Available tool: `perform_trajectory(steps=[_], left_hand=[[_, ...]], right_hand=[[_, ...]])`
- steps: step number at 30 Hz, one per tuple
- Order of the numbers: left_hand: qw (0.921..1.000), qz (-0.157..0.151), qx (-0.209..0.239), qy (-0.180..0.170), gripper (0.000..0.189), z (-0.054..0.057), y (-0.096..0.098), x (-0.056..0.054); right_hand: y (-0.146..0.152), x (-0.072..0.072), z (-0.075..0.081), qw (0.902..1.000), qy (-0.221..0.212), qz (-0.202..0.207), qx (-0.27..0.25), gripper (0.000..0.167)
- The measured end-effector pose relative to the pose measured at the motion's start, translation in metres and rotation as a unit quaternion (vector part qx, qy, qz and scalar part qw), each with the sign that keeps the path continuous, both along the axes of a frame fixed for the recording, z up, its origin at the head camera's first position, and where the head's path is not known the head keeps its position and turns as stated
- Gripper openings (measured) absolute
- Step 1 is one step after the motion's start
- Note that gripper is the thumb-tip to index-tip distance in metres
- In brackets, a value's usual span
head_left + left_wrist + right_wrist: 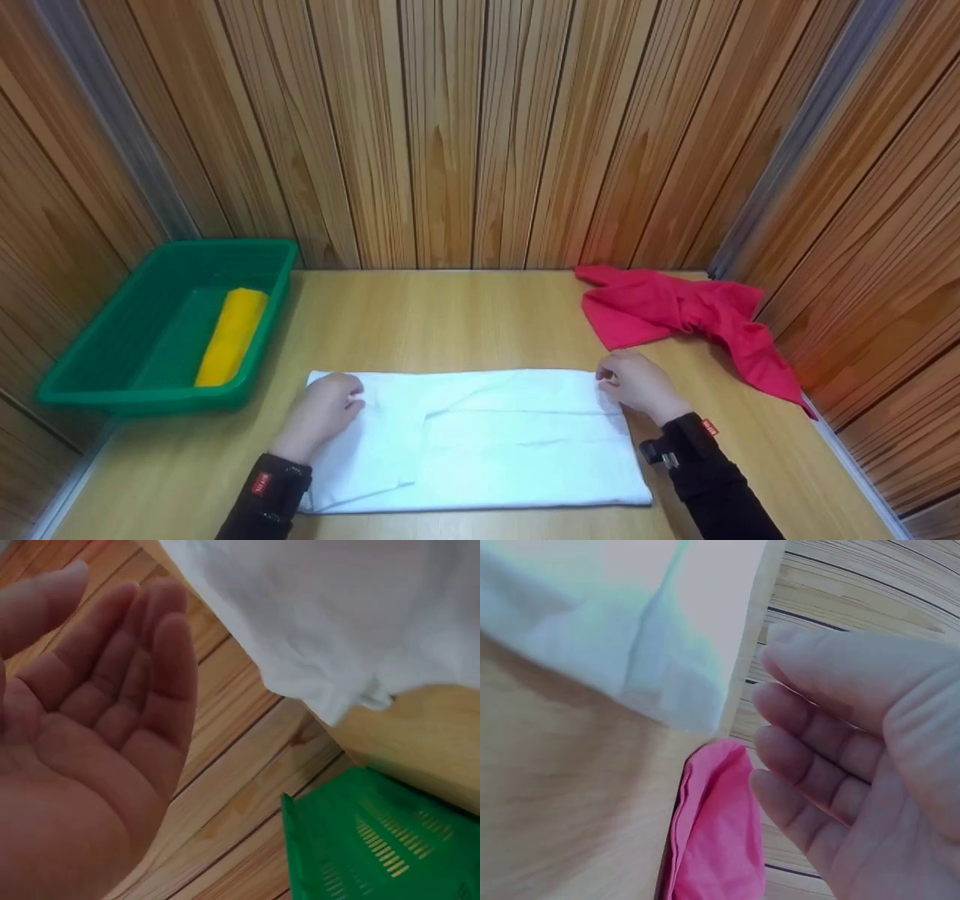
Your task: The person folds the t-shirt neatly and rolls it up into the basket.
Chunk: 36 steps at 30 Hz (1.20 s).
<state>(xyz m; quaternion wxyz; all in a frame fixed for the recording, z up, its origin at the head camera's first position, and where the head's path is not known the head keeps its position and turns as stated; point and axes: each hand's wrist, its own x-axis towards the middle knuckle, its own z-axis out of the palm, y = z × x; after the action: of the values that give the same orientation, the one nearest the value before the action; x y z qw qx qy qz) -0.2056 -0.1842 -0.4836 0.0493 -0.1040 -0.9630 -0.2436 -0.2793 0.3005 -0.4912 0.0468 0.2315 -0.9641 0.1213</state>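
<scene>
A white cloth (pixel 517 450), folded into a wide flat rectangle with some creases, lies at the front of the table. My left hand (pixel 326 412) is over its far left corner. In the left wrist view the left hand's fingers are loosely bent, thumb apart, and nothing lies in the palm. Over the far right corner is my right hand (pixel 637 382), thumb near the fingertips. The right wrist view shows the right hand (pixel 855 765) relaxed and holding nothing, with a gap between it and the cloth (pixel 682 667).
A green basket (pixel 281 300) stands at the left with a rolled yellow cloth (pixel 232 337) inside. At the far right lies a crumpled red cloth (pixel 675 304). Wood-panelled walls (pixel 442 135) enclose the table (pixel 435 322) at the back and sides.
</scene>
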Motion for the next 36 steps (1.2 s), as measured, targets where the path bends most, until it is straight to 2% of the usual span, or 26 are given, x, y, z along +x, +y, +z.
perform_trajectory(steps=[3,8,11,14,17,21,24,31,36], left_hand=[[0.9996,0.015,-0.020,-0.016,0.028,-0.004,-0.004,0.000],[0.9980,0.008,-0.038,-0.051,0.040,-0.012,-0.002,0.004],[0.9971,0.007,-0.040,-0.065,0.043,-0.016,0.000,0.005],[0.9946,0.009,-0.041,-0.095,0.052,-0.018,0.001,0.006],[0.9923,-0.002,-0.055,-0.111,0.061,-0.020,0.001,0.007],[0.9904,-0.018,-0.060,-0.123,0.071,-0.021,0.002,0.010],[0.9890,-0.017,-0.057,-0.136,0.077,-0.024,0.004,0.012],[0.9871,-0.007,-0.076,-0.141,0.078,-0.030,0.007,0.009],[0.9868,-0.002,-0.074,-0.144,0.076,-0.032,0.007,-0.001]], right_hand=[[-0.006,0.001,-0.001,0.9999,-0.006,0.008,-0.009,0.013],[-0.014,0.008,-0.006,0.9986,-0.045,0.023,-0.014,0.031],[-0.016,0.011,-0.009,0.9975,-0.068,0.015,-0.009,0.039],[-0.016,0.013,-0.012,0.9969,-0.079,0.005,-0.005,0.041],[-0.015,0.014,-0.013,0.9957,-0.092,-0.005,-0.003,0.042],[-0.016,0.019,-0.013,0.9912,-0.128,-0.035,-0.004,0.046],[-0.017,0.024,-0.013,0.9867,-0.153,-0.054,-0.007,0.052],[-0.023,0.034,-0.012,0.9857,-0.163,-0.030,0.032,0.073],[-0.026,0.029,-0.012,0.9863,-0.159,-0.024,0.038,0.073]])
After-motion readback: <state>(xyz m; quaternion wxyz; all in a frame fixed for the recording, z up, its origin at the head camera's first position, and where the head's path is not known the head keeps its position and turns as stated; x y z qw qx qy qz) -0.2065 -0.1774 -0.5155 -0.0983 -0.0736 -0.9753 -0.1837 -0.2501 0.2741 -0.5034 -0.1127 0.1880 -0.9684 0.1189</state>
